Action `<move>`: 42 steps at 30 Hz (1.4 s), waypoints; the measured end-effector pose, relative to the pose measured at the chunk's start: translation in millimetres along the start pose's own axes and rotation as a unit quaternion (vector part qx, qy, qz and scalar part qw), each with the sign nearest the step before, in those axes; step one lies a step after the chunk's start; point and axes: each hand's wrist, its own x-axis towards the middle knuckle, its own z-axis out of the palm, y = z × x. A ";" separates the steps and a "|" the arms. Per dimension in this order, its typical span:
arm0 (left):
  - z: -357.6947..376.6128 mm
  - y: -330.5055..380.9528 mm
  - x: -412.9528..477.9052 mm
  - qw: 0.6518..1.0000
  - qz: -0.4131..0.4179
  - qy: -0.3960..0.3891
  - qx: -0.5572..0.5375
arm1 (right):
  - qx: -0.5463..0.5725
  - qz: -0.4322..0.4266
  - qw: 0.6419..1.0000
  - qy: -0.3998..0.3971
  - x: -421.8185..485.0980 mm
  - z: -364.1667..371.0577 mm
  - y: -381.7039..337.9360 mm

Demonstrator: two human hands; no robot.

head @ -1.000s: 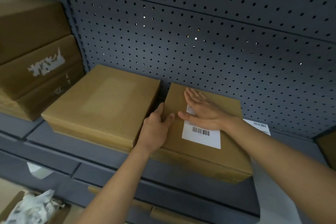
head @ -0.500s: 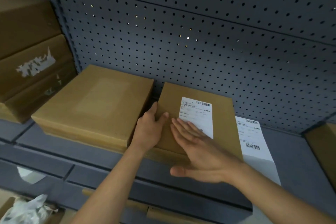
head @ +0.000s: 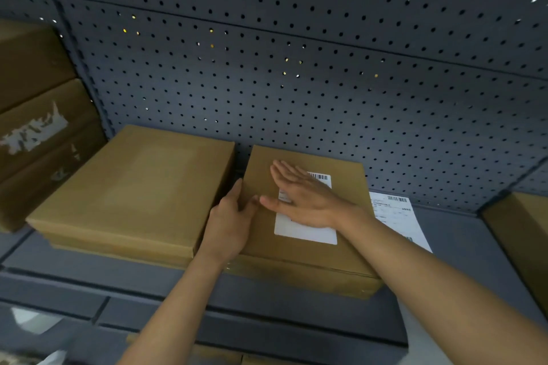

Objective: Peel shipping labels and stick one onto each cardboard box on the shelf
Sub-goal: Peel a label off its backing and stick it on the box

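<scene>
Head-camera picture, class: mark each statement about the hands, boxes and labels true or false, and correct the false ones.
1. The right hand lies flat, fingers straight, on the white rectangular shipping label atop the right-hand brown cardboard box. True.
2. The left hand grips that box's left edge. True.
3. The neighbouring box also carries a label. False: the left-hand brown cardboard box shows a bare top with a paler patch.
4. The shelf beside the boxes holds no paper. False: a white printed sheet lies on the grey shelf, right of the labelled box.
</scene>
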 end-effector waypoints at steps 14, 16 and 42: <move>-4.6 7.4 -0.8 0.999 -0.035 0.004 -0.027 | 0.230 0.105 0.938 0.236 -93.1 3.0 15.7; -7.9 8.0 -5.2 0.999 -0.028 0.008 -0.020 | 0.260 0.154 0.916 0.265 -118.0 15.1 21.2; 12.3 -24.6 -74.9 0.989 -0.021 0.051 -0.140 | 0.581 0.233 0.690 0.363 -153.7 87.2 1.6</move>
